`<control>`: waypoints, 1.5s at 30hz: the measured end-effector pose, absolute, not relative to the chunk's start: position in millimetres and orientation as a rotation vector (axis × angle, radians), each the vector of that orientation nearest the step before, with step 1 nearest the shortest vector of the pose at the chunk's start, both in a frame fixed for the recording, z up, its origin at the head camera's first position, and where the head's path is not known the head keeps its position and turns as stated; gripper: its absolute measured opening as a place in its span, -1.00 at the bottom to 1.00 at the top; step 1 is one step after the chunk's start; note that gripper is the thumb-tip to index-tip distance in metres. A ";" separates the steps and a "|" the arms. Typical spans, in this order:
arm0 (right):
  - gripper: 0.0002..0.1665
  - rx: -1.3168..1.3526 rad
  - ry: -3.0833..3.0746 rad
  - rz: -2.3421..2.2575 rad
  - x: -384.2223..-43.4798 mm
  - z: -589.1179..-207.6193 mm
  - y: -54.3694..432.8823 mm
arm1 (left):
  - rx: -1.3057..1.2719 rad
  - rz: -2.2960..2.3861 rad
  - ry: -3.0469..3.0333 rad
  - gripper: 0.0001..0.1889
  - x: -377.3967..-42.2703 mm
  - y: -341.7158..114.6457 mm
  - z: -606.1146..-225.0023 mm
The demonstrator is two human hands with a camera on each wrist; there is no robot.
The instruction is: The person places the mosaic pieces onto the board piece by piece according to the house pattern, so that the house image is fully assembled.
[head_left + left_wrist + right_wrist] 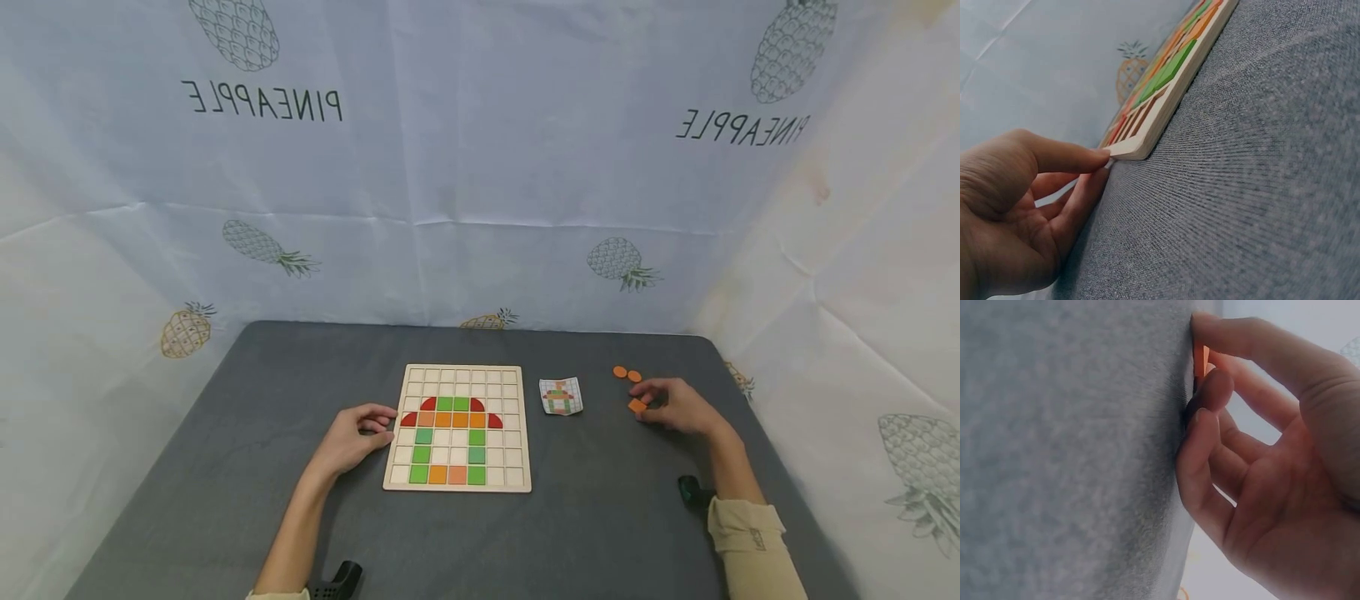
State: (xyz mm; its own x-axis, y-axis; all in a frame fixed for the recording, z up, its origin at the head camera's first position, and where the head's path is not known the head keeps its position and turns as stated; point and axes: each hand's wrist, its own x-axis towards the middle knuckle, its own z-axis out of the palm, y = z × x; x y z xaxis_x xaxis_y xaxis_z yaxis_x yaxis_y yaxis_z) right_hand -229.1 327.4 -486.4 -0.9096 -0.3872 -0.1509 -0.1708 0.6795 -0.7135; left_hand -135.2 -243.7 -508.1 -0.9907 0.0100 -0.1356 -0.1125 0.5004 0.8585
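My left hand is at the left edge of a wooden grid board, thumb and fingers pinching its rim, as the left wrist view shows at the board's corner. Green, orange and dark red tiles fill some cells in a mushroom-like pattern. At the right of the table, my right hand pinches an orange square tile between thumb and finger. That tile appears nearly edge-on, close to the cloth, in the right wrist view. Two orange discs lie just beyond the right fingertips.
Between the board and the right hand lies a small pattern card showing a coloured grid design. Dark grey cloth covers the table. A pale curtain printed with pineapples hangs around its back and sides.
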 end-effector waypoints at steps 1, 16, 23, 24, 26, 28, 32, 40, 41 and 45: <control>-0.52 -0.452 2.609 -1.064 -228.7 -486.8 327.3 | -0.090 1.510 2.613 -0.64 -135.2 -243.6 -508.0; -0.61 -0.474 2.711 -1.033 -231.7 -487.3 318.1 | -0.092 1.508 2.624 -0.64 -134.9 -243.7 -509.0; -0.62 -0.601 2.731 -1.116 -232.8 -480.3 300.2 | -0.092 1.516 2.635 -0.65 -133.1 -242.5 -511.3; -0.61 -0.618 2.726 -1.126 -233.3 -478.7 296.4 | -0.093 1.517 2.637 -0.65 -132.9 -242.3 -511.6; -0.59 -0.637 2.710 -1.140 -234.4 -475.8 287.4 | -0.095 1.516 2.642 -0.65 -132.8 -241.9 -512.4; -0.58 -0.659 2.694 -1.144 -235.8 -473.7 278.1 | -0.098 1.519 2.645 -0.65 -132.7 -241.5 -513.0; -0.61 -0.711 2.671 -1.150 -238.4 -471.1 257.1 | -0.100 1.520 2.650 -0.65 -132.2 -240.6 -513.8; -0.61 -0.873 2.568 -1.198 -242.8 -464.6 206.1 | -0.124 1.526 2.650 -0.65 -129.0 -238.6 -513.7; -0.61 -0.871 2.562 -1.192 -242.9 -463.9 199.1 | -0.124 1.525 2.652 -0.65 -128.7 -238.4 -513.8; -0.59 -0.859 2.547 -1.152 -245.0 -462.5 172.5 | -0.125 1.526 2.655 -0.65 -127.5 -237.3 -514.1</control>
